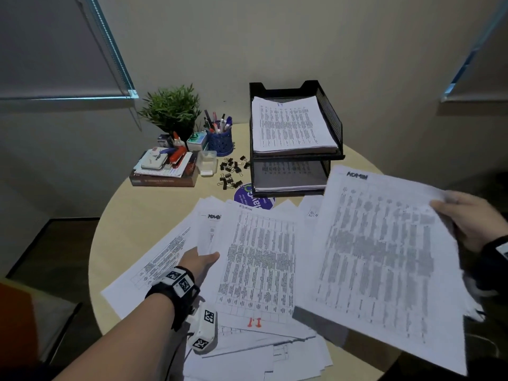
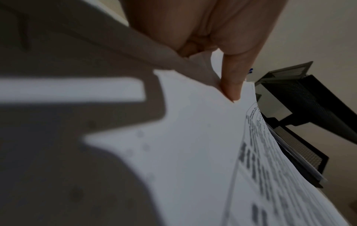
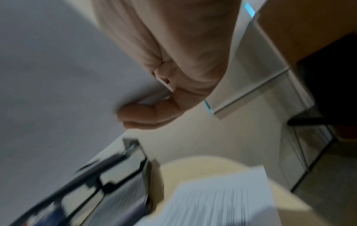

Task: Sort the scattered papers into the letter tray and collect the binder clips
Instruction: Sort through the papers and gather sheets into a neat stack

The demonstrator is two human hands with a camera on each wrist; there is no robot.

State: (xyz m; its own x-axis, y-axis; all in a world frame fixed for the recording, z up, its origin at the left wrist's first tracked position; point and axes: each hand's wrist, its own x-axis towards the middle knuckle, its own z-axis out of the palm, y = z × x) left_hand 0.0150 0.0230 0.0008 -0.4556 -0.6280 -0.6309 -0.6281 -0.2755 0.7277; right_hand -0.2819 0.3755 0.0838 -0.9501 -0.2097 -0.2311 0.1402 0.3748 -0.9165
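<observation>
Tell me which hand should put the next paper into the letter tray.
Right. The right hand already pinches a lifted ADMIN sheet by its edge, raised just in front of the letter tray. The left hand is lower and farther away, its grip working among the scattered papers on the table.

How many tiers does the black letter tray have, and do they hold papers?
2. The letter tray has an upper tier with a thick paper stack and a lower tier, also holding papers.
</observation>
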